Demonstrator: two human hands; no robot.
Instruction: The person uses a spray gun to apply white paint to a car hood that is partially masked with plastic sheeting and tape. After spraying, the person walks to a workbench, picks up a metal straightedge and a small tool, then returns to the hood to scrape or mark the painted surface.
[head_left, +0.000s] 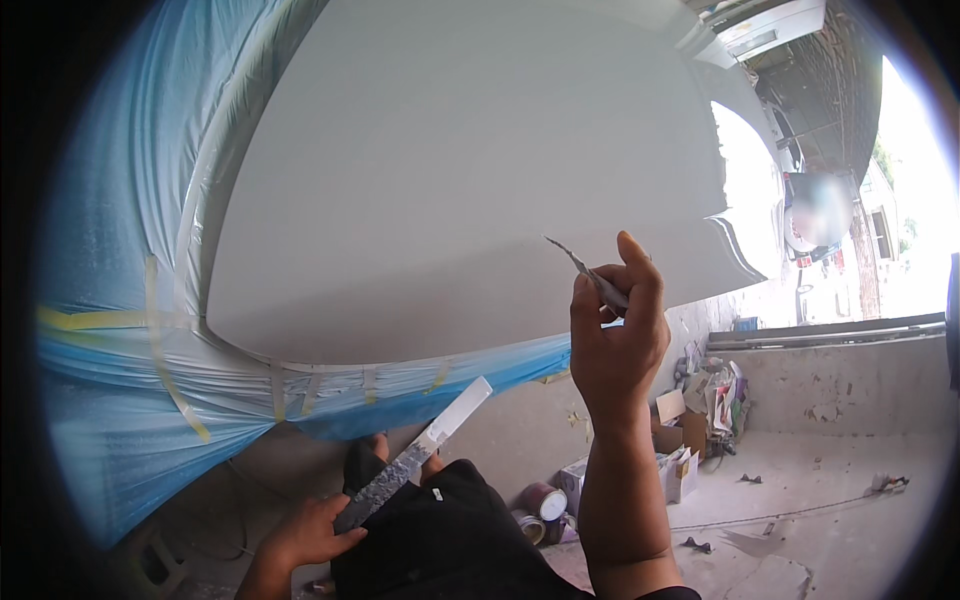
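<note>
A large glossy pale grey car panel [450,170], which looks like a hood, stretches out before me. My right hand [622,345] is raised over its near edge, fingers pinching a thin, crumpled greyish strip [606,290], perhaps tape or paper; its exact kind I cannot make out. The strip's narrow end points up and to the left, above the panel. Low on the left, my left hand [310,535] is closed around a long flat paint-stained stick [405,470]. Its lower part is crusted with dark grey paint, while the far end is white.
Blue masking film [110,370] held by yellow tape [172,390] borders the panel's left and near sides. Paint cans [545,500] and cardboard boxes [685,425] stand on the floor beside the wall. A thin cord [780,515] lies at lower right. A blurred person appears far right.
</note>
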